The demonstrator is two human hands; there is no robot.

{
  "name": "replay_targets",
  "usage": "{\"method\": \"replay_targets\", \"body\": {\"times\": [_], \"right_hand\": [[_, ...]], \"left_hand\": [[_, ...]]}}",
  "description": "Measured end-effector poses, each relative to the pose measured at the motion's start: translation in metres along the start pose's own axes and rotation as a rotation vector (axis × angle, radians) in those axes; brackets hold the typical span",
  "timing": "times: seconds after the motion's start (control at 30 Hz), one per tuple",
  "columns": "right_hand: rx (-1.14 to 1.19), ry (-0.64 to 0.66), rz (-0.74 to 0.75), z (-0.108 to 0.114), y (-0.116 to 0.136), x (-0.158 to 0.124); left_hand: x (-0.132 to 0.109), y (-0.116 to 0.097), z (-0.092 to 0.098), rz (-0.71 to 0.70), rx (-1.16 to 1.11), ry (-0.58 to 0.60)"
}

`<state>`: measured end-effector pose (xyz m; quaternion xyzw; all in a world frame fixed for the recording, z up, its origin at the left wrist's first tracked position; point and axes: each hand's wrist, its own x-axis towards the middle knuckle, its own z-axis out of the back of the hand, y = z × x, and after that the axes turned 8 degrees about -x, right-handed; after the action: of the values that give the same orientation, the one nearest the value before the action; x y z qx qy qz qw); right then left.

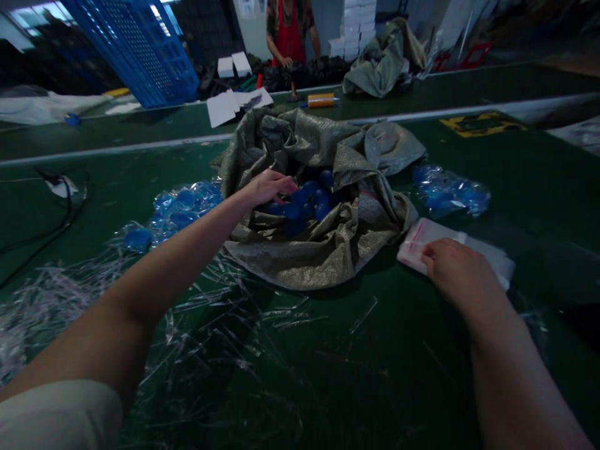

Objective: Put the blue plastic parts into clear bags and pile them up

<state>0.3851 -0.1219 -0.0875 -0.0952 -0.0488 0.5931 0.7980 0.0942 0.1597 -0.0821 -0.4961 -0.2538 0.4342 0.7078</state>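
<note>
My left hand (272,186) reaches into the mouth of a grey-green woven sack (304,265). Its fingers are extended and slightly apart, at the edge of the round blue pieces (309,199) inside. I cannot make out anything held in it. On the right, my right hand (457,269) has its fingertips pinched at the top of a stack of transparent plastic bags (487,253). Blue pieces in transparent wrapping (452,190) lie beyond that stack. More wrapped blue pieces (182,209) are heaped to the left of the sack.
Thin plastic strips (60,294) litter the green table (365,387) at left and front. Black cables (70,206) lie at far left. A blue crate (135,50), a tape roll (322,100) and another sack (379,59) are behind. A person in a red apron (291,31) stands opposite.
</note>
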Motion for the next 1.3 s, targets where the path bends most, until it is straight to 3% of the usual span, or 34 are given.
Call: {"method": "replay_targets", "body": {"times": [0.17,0.37,0.43,0.57,0.67,0.77,0.83,0.93,1.03,1.13,1.3], "right_hand": [[0.142,-0.018,-0.055,-0.001,-0.008,0.001],[0.2,-0.143,-0.134,0.006,-0.026,0.0],[0.251,-0.275,-0.081,0.012,-0.028,-0.006],[0.538,-0.678,0.168,0.028,-0.01,-0.023],[0.765,-0.774,0.235,0.041,0.019,-0.033],[0.944,-0.715,0.319,0.053,0.049,-0.037],[1.003,-0.676,0.376,0.062,0.066,-0.036],[1.045,-0.655,0.438,0.078,0.086,-0.03],[1.048,-0.687,0.471,0.098,0.1,-0.025],[1.056,-0.757,0.461,0.123,0.111,-0.026],[1.017,-0.826,0.461,0.167,0.126,-0.039]], "left_hand": [[-0.053,-0.02,0.026,-0.044,-0.179,-0.186],[-0.132,-0.007,0.015,-0.153,0.045,-0.174],[-0.16,-0.002,0.009,-0.148,0.14,-0.204],[-0.204,0.003,0.003,-0.133,0.259,-0.281],[-0.221,0.001,0.003,-0.135,0.269,-0.335],[-0.219,-0.002,0.004,-0.181,0.37,-0.361],[-0.204,-0.003,0.003,-0.239,0.522,-0.364],[-0.165,-0.003,0.002,-0.251,0.743,-0.379],[-0.123,-0.001,-0.003,-0.202,0.89,-0.254],[-0.092,0.003,-0.01,-0.179,0.929,-0.157],[-0.068,0.006,-0.014,-0.157,0.885,-0.186]]}}
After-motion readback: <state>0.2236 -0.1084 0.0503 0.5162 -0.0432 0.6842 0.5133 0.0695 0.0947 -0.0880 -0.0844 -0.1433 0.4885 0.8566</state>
